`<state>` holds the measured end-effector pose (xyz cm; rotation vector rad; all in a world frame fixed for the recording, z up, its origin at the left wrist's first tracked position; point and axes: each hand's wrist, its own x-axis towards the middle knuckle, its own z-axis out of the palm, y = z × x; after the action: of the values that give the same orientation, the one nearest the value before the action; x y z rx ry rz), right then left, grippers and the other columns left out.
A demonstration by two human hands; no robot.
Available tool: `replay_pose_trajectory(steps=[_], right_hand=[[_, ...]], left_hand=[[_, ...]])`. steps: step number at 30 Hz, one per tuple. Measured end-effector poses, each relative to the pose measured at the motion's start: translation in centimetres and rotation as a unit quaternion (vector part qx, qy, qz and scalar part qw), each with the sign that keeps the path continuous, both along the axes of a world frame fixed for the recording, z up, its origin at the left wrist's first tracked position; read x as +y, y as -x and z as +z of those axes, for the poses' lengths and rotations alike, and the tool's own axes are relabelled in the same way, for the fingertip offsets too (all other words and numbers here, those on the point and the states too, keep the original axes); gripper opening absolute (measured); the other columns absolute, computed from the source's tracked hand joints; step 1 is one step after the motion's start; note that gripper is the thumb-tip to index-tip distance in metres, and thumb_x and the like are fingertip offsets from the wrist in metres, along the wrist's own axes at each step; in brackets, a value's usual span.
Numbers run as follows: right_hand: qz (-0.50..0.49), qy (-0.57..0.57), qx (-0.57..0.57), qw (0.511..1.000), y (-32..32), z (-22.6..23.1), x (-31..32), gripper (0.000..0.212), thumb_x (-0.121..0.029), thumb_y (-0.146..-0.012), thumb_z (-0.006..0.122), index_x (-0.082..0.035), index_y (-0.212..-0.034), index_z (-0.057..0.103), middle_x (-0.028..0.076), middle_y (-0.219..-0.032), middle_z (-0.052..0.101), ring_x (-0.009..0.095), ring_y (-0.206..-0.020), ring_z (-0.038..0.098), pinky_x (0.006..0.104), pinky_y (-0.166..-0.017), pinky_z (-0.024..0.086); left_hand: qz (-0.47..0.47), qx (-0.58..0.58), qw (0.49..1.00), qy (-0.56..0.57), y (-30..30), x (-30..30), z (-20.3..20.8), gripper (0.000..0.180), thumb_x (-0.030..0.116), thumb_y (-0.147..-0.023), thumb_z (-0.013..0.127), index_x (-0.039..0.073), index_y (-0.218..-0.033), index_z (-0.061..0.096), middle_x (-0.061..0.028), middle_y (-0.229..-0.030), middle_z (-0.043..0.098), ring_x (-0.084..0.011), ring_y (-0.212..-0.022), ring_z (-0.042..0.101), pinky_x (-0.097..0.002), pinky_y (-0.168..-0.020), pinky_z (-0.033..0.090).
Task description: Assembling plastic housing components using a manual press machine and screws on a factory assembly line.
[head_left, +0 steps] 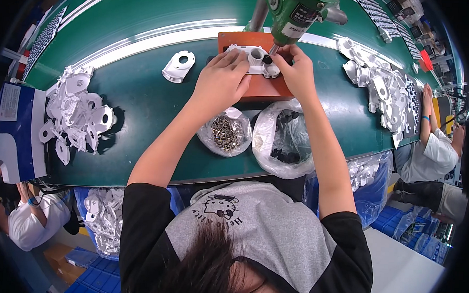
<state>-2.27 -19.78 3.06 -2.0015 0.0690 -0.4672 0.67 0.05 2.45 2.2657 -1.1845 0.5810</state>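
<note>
Steadying the white plastic housing [254, 61] on its orange fixture [258, 87]

Our left hand [223, 78] presses flat, open; right hand [296, 70] pinches its edge beneath the green screwdriver [295, 13]. It looks light and rigid, best held by the rims.

Two clear bags [225, 131] [284, 138] mid-belt — white label [303, 16] on the green tool.

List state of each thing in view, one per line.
White plastic part: seated on the orange fixture.
Left hand: resting on the part.
Right hand: at the part, by the driver tip.
Green power screwdriver: hanging, tip down at the part.
Bag of screws: open.
Bag of black pieces: open.
Loose white part: alone on the belt.
</note>
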Motion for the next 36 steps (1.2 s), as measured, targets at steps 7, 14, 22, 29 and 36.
replay_pose_trajectory(steps=[7, 14, 22, 29, 36], right_hand=[[-0.001, 0.016, -0.010, 1.000, 0.03, -0.04, 0.05, 0.016, -0.010, -0.080, 0.065, 0.002, -0.088, 0.057, 0.003, -0.073, 0.060, 0.008, -0.066, 0.052, 0.0233, -0.064, 0.043], [0.000, 0.044, -0.020, 0.999, -0.05, -0.34, -0.11, 0.017, -0.010, -0.080, 0.065, 0.003, -0.088, 0.058, 0.004, -0.072, 0.062, 0.008, -0.066, 0.056, 0.0238, -0.063, 0.045], [-0.006, 0.061, -0.023, 0.998, -0.02, -0.29, -0.04, 0.017, -0.010, -0.080, 0.065, 0.003, -0.088, 0.058, 0.004, -0.072, 0.062, 0.008, -0.065, 0.056, 0.0236, -0.062, 0.046], [-0.006, 0.080, -0.029, 0.996, -0.08, -0.50, -0.14, 0.017, -0.009, -0.080, 0.066, 0.004, -0.089, 0.058, 0.005, -0.073, 0.063, 0.009, -0.066, 0.058, 0.0238, -0.063, 0.047], [-0.005, 0.092, -0.030, 0.995, -0.14, -0.57, -0.23, 0.018, -0.010, -0.080, 0.066, 0.004, -0.089, 0.058, 0.006, -0.075, 0.063, 0.010, -0.067, 0.060, 0.0240, -0.064, 0.048]], left_hand=[[-0.001, 0.006, 1.000, 0.003, 0.04, 0.00, 0.03, 0.029, 0.018, -0.080, 0.061, 0.002, -0.105, 0.058, -0.0192, -0.112, 0.060, -0.0351, -0.107, 0.056, -0.0410, -0.089, 0.047], [-0.002, 0.000, 1.000, 0.004, 0.01, 0.00, 0.06, 0.029, 0.018, -0.080, 0.061, 0.002, -0.105, 0.058, -0.0199, -0.112, 0.060, -0.0355, -0.106, 0.056, -0.0411, -0.089, 0.047], [0.000, -0.001, 1.000, 0.004, 0.07, 0.01, 0.17, 0.030, 0.018, -0.080, 0.061, 0.002, -0.106, 0.057, -0.0203, -0.114, 0.059, -0.0356, -0.106, 0.056, -0.0411, -0.089, 0.047], [-0.001, 0.001, 1.000, 0.002, 0.05, 0.00, 0.05, 0.030, 0.018, -0.081, 0.061, 0.002, -0.106, 0.058, -0.0201, -0.114, 0.059, -0.0354, -0.107, 0.056, -0.0411, -0.089, 0.047], [-0.002, -0.001, 1.000, 0.005, 0.04, -0.01, 0.07, 0.030, 0.018, -0.080, 0.061, 0.002, -0.105, 0.058, -0.0203, -0.113, 0.059, -0.0356, -0.107, 0.056, -0.0410, -0.089, 0.047]])
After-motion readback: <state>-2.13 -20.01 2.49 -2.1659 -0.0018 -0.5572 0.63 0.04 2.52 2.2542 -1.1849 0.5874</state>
